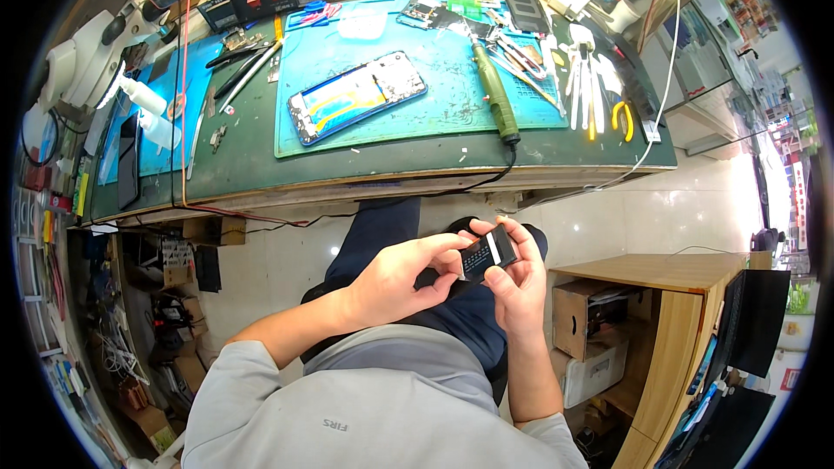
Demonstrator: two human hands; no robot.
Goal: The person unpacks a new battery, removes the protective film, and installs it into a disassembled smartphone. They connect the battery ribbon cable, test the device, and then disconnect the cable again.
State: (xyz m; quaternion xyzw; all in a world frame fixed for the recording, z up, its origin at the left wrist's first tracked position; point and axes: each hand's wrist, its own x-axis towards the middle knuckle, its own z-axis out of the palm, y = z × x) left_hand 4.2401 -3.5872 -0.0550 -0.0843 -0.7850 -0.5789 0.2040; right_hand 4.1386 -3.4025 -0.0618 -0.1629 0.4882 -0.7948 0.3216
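Above my lap, a flat black phone battery (477,259) with printed text and a white strip rests in my right hand (519,282), whose fingers and thumb grip its edges. My left hand (407,273) pinches at the battery's left end; whether a thin film or tab is between those fingertips is too small to tell. On the bench ahead lies an opened phone (358,97) with a blue frame, its inside showing an orange and yellow strip over the battery bay.
A blue work mat (417,126) covers the green bench (252,165). On it lies a green-handled soldering iron (496,97), its cord hanging over the front edge. Tweezers, yellow-handled pliers (622,120) and a power supply (252,2) stand around. A wooden cabinet (643,274) is at right.
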